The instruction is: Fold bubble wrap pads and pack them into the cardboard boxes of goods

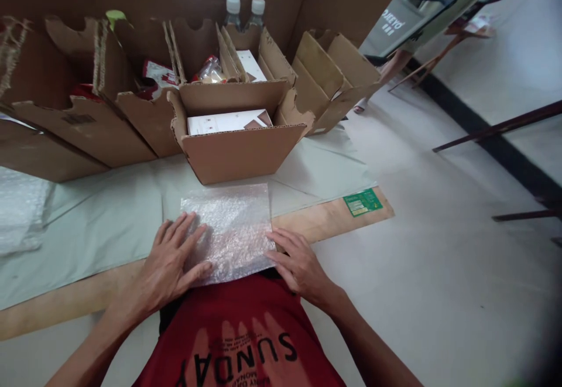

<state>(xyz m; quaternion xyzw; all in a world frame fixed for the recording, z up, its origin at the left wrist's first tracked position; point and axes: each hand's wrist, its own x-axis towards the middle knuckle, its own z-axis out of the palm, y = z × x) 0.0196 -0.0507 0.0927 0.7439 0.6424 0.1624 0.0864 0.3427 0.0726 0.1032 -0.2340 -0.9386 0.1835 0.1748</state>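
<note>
A clear bubble wrap bag (232, 229) lies flat at the table's front edge, close to my body. My left hand (178, 258) rests on its left side with the fingers spread. At the right edge of the bag is my right hand (296, 258), its fingertips touching the plastic and the thumb partly tucked below. Just beyond the bag stands an open cardboard bin (241, 156) with white printed boxes (228, 122) inside.
More cardboard bins (127, 117) stand in a row behind, some holding packets. Two capped bottles (233, 9) show at the back. A bubble wrap stack (20, 211) lies at left. The wooden table edge (316, 220) ends at right; beyond it a person's leg (393, 68) shows.
</note>
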